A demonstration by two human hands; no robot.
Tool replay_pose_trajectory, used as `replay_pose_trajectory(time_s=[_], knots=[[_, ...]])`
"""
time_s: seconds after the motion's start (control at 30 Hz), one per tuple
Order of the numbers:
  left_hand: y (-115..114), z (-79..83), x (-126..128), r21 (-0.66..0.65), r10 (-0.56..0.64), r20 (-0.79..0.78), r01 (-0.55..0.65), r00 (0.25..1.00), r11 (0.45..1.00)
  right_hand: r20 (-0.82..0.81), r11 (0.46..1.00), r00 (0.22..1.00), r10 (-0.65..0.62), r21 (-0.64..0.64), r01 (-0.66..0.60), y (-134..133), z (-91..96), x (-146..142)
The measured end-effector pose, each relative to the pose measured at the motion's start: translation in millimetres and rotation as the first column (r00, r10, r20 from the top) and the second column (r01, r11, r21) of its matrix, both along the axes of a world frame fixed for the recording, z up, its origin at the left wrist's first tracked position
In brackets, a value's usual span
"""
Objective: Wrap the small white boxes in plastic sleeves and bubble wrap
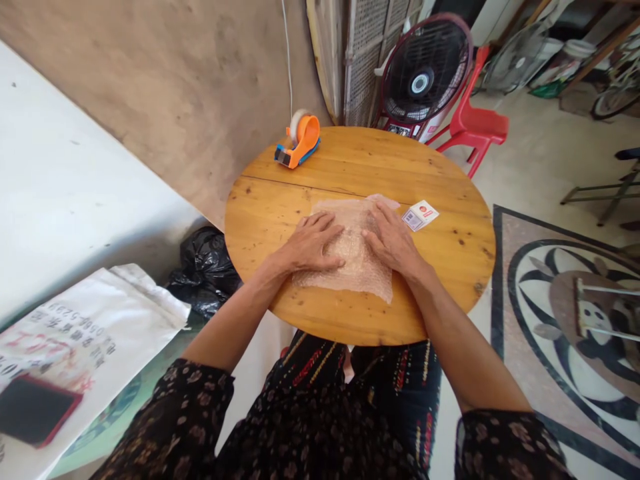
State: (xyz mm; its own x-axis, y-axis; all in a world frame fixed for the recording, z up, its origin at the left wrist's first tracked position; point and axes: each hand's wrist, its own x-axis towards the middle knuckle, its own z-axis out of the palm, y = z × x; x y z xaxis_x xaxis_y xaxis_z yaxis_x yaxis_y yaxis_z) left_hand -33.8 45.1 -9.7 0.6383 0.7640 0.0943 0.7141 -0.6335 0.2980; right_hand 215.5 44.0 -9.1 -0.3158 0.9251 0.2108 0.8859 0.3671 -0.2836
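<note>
A sheet of clear bubble wrap (350, 257) lies spread on the round wooden table (435, 267). On its left part rests my left hand (315, 243), palm down with the fingers apart. My right hand (393, 239) lies on the right part of the sheet, fingers stretched toward its far edge. Both hands press flat and grip nothing. Just beyond my right hand is a small white box (421, 215) with red and dark print, apart from the sheet. An orange tape dispenser (305, 140) with a roll of tape stands at the table's far left.
A large fan (425, 70) and a red plastic chair (477, 120) stand behind the table. Left of it are a black plastic bag (207, 263) and a white printed sack (125, 313) with a dark, red-edged phone-like object (37, 408) on it. A wooden board leans at back left.
</note>
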Motion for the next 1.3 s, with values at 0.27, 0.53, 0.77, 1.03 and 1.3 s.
replay_pose_trajectory(time_s=[0.27,0.53,0.77,1.03,1.3], knots=[[-0.6,0.5,-3.1,0.031,0.022,0.068,-0.024,0.997,0.999,0.164,0.997,0.983,-0.081,0.006,0.081,3.4,-1.6,-2.0],[2.0,-1.0,-3.4,0.068,0.047,0.075,-0.052,0.996,0.996,0.147,0.996,0.985,-0.088,0.039,0.084,3.8,-3.3,-3.7],[-1.0,17.8,-0.5,0.067,-0.005,-0.087,0.011,0.996,0.998,0.133,0.994,0.986,-0.096,0.057,0.089,2.1,-3.6,-2.4],[16.4,25.5,24.6,0.146,-0.067,-0.108,0.082,0.992,0.986,0.137,0.996,0.987,-0.082,0.050,0.076,2.7,-2.2,-0.1],[39.7,1.0,21.2,0.067,0.026,0.086,-0.032,0.996,0.997,0.147,0.991,0.981,-0.125,0.066,0.116,7.2,-2.4,0.6]])
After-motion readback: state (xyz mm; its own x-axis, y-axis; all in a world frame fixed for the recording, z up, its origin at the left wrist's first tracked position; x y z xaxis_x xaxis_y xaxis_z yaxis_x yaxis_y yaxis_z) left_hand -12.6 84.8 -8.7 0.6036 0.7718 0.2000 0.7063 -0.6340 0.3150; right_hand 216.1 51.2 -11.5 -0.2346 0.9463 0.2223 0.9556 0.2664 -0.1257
